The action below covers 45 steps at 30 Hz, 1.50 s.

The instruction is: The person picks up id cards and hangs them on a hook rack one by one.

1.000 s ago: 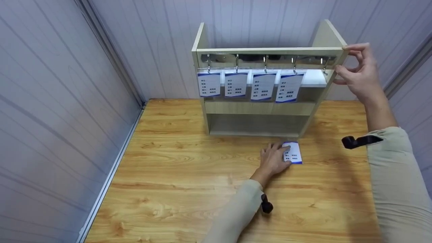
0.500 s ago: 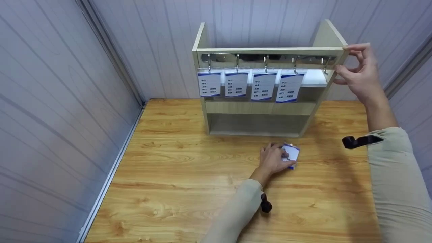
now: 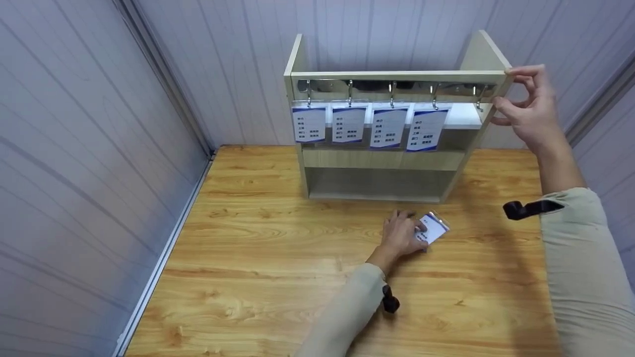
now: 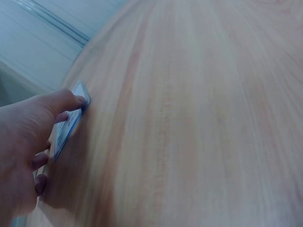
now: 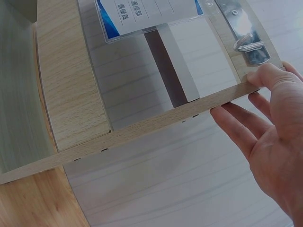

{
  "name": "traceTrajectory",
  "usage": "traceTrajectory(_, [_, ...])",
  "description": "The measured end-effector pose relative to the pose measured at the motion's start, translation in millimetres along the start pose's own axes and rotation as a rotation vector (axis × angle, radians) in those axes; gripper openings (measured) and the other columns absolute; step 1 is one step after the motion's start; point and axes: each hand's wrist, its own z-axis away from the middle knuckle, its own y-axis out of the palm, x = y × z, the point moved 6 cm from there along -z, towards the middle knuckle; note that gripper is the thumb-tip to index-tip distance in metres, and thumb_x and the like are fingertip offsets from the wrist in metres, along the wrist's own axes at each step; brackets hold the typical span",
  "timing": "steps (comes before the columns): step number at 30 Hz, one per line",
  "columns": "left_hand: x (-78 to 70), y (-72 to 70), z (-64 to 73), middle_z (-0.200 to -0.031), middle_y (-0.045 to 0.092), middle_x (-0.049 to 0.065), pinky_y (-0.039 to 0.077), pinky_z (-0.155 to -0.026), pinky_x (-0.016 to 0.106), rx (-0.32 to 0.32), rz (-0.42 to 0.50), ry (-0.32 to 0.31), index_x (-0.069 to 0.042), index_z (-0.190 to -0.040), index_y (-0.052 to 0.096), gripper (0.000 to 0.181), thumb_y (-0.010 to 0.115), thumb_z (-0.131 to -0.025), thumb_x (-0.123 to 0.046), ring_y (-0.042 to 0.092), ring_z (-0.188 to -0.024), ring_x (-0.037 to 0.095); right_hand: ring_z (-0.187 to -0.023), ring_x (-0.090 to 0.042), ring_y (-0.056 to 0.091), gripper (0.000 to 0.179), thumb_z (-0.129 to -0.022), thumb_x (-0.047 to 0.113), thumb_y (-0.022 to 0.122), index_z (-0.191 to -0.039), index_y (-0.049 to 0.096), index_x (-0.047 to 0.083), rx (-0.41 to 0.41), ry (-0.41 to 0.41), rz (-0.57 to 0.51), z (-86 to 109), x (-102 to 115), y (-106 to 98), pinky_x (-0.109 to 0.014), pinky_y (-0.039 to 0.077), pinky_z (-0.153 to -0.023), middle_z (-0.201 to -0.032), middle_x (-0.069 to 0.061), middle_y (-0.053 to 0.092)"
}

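My left hand [image 3: 400, 234] is low over the table in front of the shelf, pinching a badge card [image 3: 434, 228] between thumb and fingers. The badge, white with a blue band in a clear sleeve, is turned askew, its top pointing to the upper right. In the left wrist view the badge [image 4: 68, 125] stands tilted off the wood, partly covered by the fingers. My right hand [image 3: 535, 111] grips the upper right side edge of the pale wooden shelf [image 3: 382, 159]. The right wrist view has the thumb in front of the side board [image 5: 156, 120] and fingers behind it.
Several similar badges [image 3: 388, 128] hang from hooks on a metal strip along the shelf's top front. The rightmost hook [image 3: 478, 97] carries no badge. Panelled walls [image 3: 163, 59] stand behind and beside the wooden table [image 3: 258, 277].
The badge under my left hand has turned clockwise and tilted up from lying on the table; the thumb and fingers now pinch its lower part. My right hand stays on the shelf.
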Motion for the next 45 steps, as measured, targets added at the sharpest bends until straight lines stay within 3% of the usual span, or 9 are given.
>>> traceTrajectory(4, [0.3, 1.5, 0.2, -0.169, 0.056, -0.012, 0.046, -0.126, 0.043, 0.024, 0.015, 0.022, -0.045, -0.134, 0.082, 0.042, 0.088, -0.094, -0.055, 0.048, -0.159, 0.02, -0.094, -0.012, 0.081, 0.054, -0.099, -0.016, 0.067, -0.142, 0.058, 0.016, 0.003, -0.009, -0.013, -0.3, 0.6, 0.5, -0.028, 0.068, -0.069, -0.143, -0.005, 0.052])
traceTrajectory(11, [-2.3, 2.8, 2.1, -0.161, 0.061, -0.014, 0.051, -0.118, 0.04, -0.02, -0.048, 0.03, -0.041, -0.124, 0.084, 0.039, 0.084, -0.094, -0.067, 0.054, -0.15, 0.016, -0.092, -0.011, 0.081, 0.053, -0.1, -0.016, 0.064, -0.142, 0.057, 0.015, 0.012, -0.016, -0.017, 1.1, 1.5, 1.2, -0.026, 0.067, -0.067, -0.141, -0.005, 0.052])
traceTrajectory(16, [-4.5, 2.9, 1.7, -0.156, 0.065, -0.009, 0.05, -0.116, 0.037, 0.002, -0.011, 0.008, -0.038, -0.119, 0.085, 0.033, 0.089, -0.093, -0.058, 0.054, -0.146, 0.015, -0.094, -0.011, 0.08, 0.054, -0.1, -0.015, 0.065, -0.143, 0.057, 0.016, 0.009, -0.009, -0.004, 0.9, 1.1, 1.1, -0.026, 0.068, -0.068, -0.142, -0.004, 0.052])
traceTrajectory(23, [-9.7, -1.1, 5.4, -0.151, 0.063, -0.005, 0.042, -0.105, 0.033, 0.038, 0.019, -0.035, -0.045, -0.133, 0.08, 0.046, 0.094, -0.09, -0.05, 0.051, -0.141, 0.014, -0.094, -0.013, 0.081, 0.054, -0.099, -0.018, 0.064, -0.142, 0.057, 0.015, 0.009, -0.005, -0.036, 0.4, 0.2, 1.8, -0.028, 0.068, -0.069, -0.141, -0.006, 0.051])
traceTrajectory(28, [-13.1, -0.4, 6.3, -0.149, 0.056, -0.002, 0.04, -0.104, 0.028, 0.059, 0.094, 0.001, -0.043, -0.147, 0.073, 0.063, 0.096, -0.089, -0.039, 0.051, -0.135, 0.012, -0.094, -0.013, 0.082, 0.054, -0.099, -0.018, 0.064, -0.141, 0.057, 0.015, 0.008, -0.015, -0.045, 0.8, 0.8, 2.2, -0.028, 0.068, -0.068, -0.14, -0.007, 0.052])
traceTrajectory(34, [-12.0, 4.3, 7.2, -0.151, 0.051, 0.005, 0.051, -0.11, 0.026, 0.031, 0.198, 0.075, -0.036, -0.152, 0.068, 0.067, 0.095, -0.091, -0.031, 0.058, -0.129, 0.015, -0.093, -0.012, 0.082, 0.054, -0.099, -0.017, 0.065, -0.142, 0.057, 0.015, 0.012, -0.018, -0.027, 0.7, 1.4, 1.7, -0.028, 0.068, -0.068, -0.141, -0.006, 0.052])
traceTrajectory(40, [-10.8, 2.2, 8.9, -0.147, 0.058, 0.003, 0.047, -0.112, 0.022, 0.04, 0.221, 0.118, -0.035, -0.157, 0.066, 0.072, 0.095, -0.091, -0.028, 0.056, -0.125, 0.01, -0.09, -0.012, 0.082, 0.054, -0.099, -0.016, 0.066, -0.142, 0.058, 0.016, 0.0, -0.004, -0.02, -0.4, 0.7, -0.9, -0.026, 0.068, -0.066, -0.141, -0.005, 0.051])
traceTrajectory(45, [-9.2, 2.3, 8.1, -0.139, 0.061, -0.001, 0.046, -0.108, 0.02, 0.03, 0.205, 0.113, -0.037, -0.156, 0.067, 0.073, 0.096, -0.089, -0.029, 0.053, -0.115, 0.006, -0.091, -0.012, 0.081, 0.053, -0.099, -0.015, 0.066, -0.142, 0.058, 0.015, 0.004, -0.008, -0.017, -0.4, 0.2, -0.2, -0.027, 0.068, -0.067, -0.141, -0.005, 0.051])
